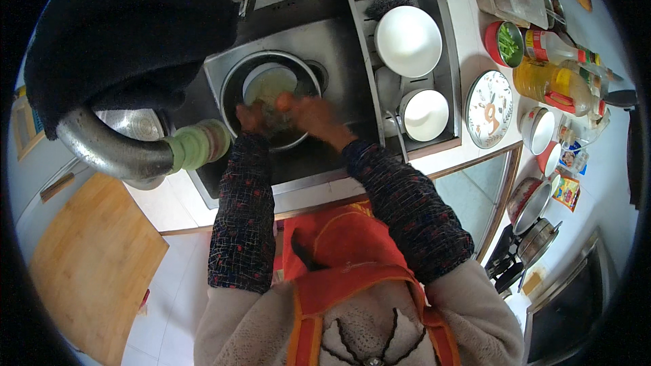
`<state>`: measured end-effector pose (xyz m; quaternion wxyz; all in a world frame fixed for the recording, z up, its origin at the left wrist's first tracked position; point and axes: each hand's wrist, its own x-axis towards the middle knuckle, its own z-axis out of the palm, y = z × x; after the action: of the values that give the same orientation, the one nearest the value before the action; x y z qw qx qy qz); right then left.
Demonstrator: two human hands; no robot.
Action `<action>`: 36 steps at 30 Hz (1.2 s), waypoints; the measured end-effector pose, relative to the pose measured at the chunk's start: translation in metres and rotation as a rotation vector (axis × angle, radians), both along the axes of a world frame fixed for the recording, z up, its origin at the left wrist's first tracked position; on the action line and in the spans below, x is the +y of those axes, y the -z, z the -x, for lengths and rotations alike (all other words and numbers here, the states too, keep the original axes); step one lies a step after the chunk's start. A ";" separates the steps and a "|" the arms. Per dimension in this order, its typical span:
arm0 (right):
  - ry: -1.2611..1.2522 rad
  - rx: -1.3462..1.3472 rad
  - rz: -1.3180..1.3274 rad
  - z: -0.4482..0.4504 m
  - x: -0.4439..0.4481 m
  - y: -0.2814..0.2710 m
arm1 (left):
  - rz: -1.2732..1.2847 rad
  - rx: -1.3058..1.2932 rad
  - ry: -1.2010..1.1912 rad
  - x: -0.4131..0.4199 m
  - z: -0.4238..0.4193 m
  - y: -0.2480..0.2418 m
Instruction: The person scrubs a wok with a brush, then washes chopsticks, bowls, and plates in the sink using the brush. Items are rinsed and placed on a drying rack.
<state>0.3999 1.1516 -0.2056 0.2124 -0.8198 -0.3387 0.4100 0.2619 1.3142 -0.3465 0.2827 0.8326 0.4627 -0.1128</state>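
Observation:
Both my hands are inside a round metal basin (226, 81) that stands in the stainless steel sink (341, 35). A pale-rimmed bowl (254, 72) lies in the basin, with yellowish contents or water showing in it. My left hand (252, 118) is at the near left side of this bowl, fingers bent inward; its grip on the bowl is not clear. Blurred by motion, my right hand (320, 117) reaches in from the right. At its fingertips is a small orange-red patch (284, 101), too blurred to tell as an object or a fingertip.
Right of the basin, a drain rack (414, 81) holds a large white bowl (408, 40), a smaller one (425, 115) and a dark scouring pad (391, 2). A patterned plate (489, 109) and an oil bottle (552, 86) stand beyond. A curved metal pipe (117, 147) juts in from the left.

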 end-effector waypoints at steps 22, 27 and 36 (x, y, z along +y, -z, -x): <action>-0.170 -0.019 -0.025 0.003 0.011 -0.010 | -0.018 -0.313 -0.405 0.015 0.051 0.067; 0.145 0.061 -0.127 -0.025 -0.016 0.002 | 0.104 -0.406 -0.280 0.009 -0.016 -0.002; 0.111 -0.001 -0.018 -0.018 -0.011 0.018 | 0.117 -0.358 -0.399 0.010 -0.004 0.005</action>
<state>0.4179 1.1408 -0.2235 0.2420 -0.8356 -0.2963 0.3943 0.2655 1.3239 -0.3513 0.4244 0.7140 0.5527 0.0676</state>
